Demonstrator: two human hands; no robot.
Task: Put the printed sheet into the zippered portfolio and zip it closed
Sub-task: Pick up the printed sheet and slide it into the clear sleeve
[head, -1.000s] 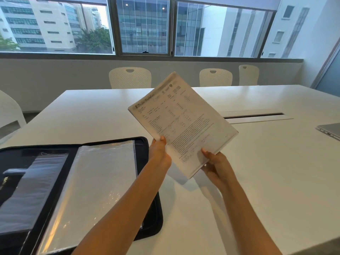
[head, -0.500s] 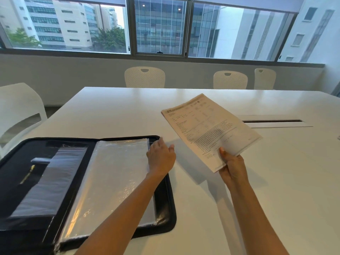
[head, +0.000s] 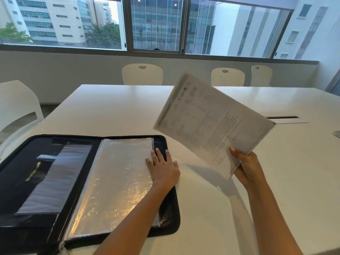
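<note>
Right hand [head: 247,165] pinches white printed paper sheet [head: 211,124] by its near corner, airborne above white table [head: 110,111]. Left hand [head: 163,167], fingers spread flat, presses clear plastic sleeve [head: 117,181] in open black zippered fabric portfolio [head: 171,208].

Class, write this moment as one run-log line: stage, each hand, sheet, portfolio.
stage: before insertion | left hand: flat on clear sleeve | right hand: holding sheet above table | portfolio: open, unzipped

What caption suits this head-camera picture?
Right hand lifts a printed sheet; left hand rests on the open portfolio.
</note>
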